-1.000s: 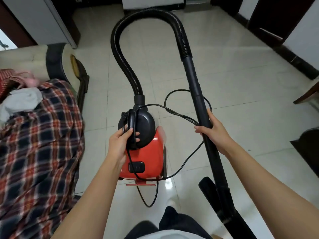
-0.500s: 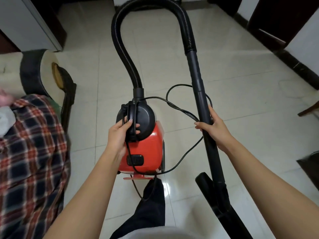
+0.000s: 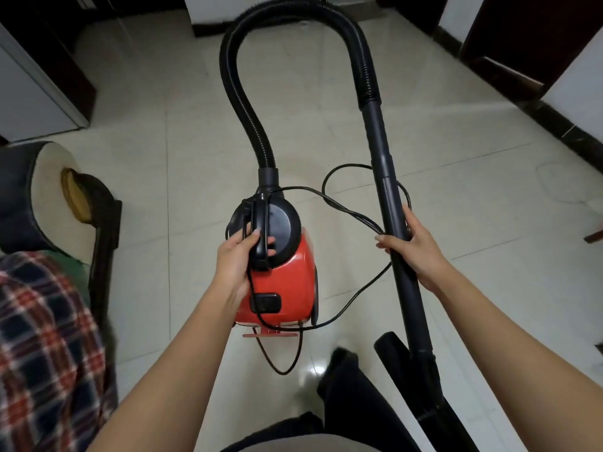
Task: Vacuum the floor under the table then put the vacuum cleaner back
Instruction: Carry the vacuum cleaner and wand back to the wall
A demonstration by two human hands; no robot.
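A red vacuum cleaner (image 3: 287, 285) with a black round top hangs above the tiled floor in front of me. My left hand (image 3: 235, 260) is closed around its black carry handle. A ribbed black hose (image 3: 241, 102) arches from the body over to the rigid black wand (image 3: 396, 230). My right hand (image 3: 411, 246) grips the wand about midway, together with a loop of the black power cord (image 3: 355, 216). The cord dangles in loops below the body. The floor nozzle (image 3: 408, 363) is at the lower right, partly cut off.
A sofa with a plaid blanket (image 3: 42, 340) and a dark wooden armrest (image 3: 104, 243) stands at the left. A white cabinet (image 3: 29, 93) is at the far left, dark skirting and doorways (image 3: 509, 50) at the right. Open tiled floor (image 3: 473, 177) lies ahead. My dark trouser leg (image 3: 352, 380) steps forward.
I have walked forward carrying the vacuum cleaner: the sofa and blanket have slid back and left in view. Both hands keep the same grips.
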